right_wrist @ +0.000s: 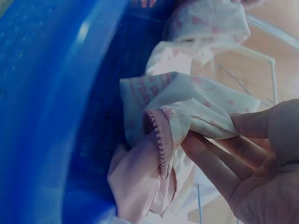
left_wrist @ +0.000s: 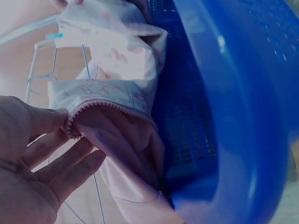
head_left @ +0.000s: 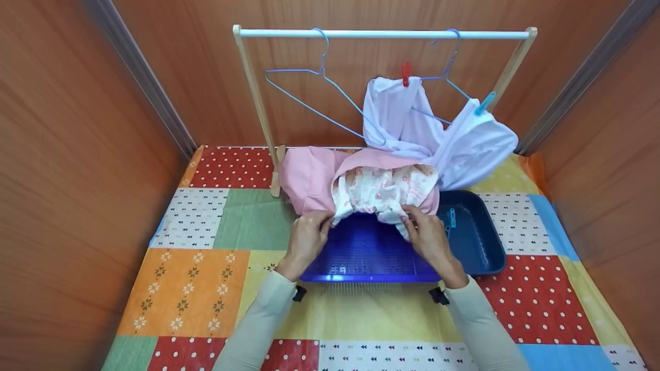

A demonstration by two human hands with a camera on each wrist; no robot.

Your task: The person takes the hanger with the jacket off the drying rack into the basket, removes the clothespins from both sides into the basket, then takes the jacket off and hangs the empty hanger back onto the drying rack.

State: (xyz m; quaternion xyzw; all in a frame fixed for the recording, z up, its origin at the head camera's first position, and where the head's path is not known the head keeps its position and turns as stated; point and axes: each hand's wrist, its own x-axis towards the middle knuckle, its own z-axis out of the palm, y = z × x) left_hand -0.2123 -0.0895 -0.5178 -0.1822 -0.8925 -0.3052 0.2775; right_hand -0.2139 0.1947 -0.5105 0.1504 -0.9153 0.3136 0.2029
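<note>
A pink garment (head_left: 312, 178) with a white, pink-printed part lies across the far side of a blue basket (head_left: 371, 257). My left hand (head_left: 308, 234) pinches the near left edge of the printed cloth between thumb and fingertips. On the other side my right hand (head_left: 429, 239) pinches the right edge in the same way. Pink zip teeth (left_wrist: 100, 103) run along the edge by the left fingers in the left wrist view. The right wrist view shows another zip edge (right_wrist: 161, 144) close to the right fingers.
Behind stands a rack with a white rail (head_left: 384, 34). A bare blue hanger (head_left: 322, 74) hangs there; another carries a white garment (head_left: 397, 113) with a red clothespin (head_left: 406, 74) and a blue clothespin (head_left: 485, 103). A dark blue tray (head_left: 477, 237) with clothespins sits at right.
</note>
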